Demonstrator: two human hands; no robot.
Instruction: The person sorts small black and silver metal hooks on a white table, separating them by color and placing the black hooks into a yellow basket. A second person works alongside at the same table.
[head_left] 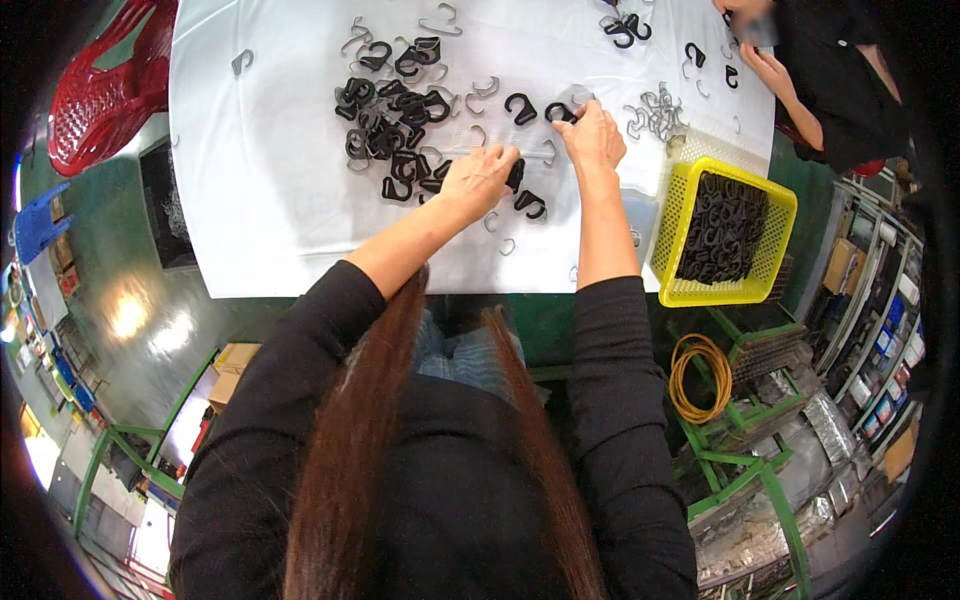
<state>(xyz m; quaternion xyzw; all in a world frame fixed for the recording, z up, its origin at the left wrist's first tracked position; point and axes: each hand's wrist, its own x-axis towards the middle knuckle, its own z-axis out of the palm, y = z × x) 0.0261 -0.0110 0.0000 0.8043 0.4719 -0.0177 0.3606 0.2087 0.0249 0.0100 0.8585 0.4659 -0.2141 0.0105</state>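
On the white-covered table, my right hand (595, 140) pinches a black hook-shaped plastic clip (560, 113) between thumb and fingers. My left hand (478, 182) has its fingers closed round another black clip (515, 176), which the fingertips partly hide. Just beyond the hands lies a loose black clip (520, 108), and a further one (530, 205) rests nearer to me, between my wrists. Several thin, pale curved pieces, such as this one (484, 92), are scattered about. A mixed heap of black clips and pale pieces (385, 125) spreads to the left of my left hand.
A yellow perforated basket (782, 235) full of black clips stands at the table's right edge. Beyond my right hand lies a pile of pale curved pieces (657, 112). Another person's hand (768, 70) is at the far right. A red chair (115, 100) stands left.
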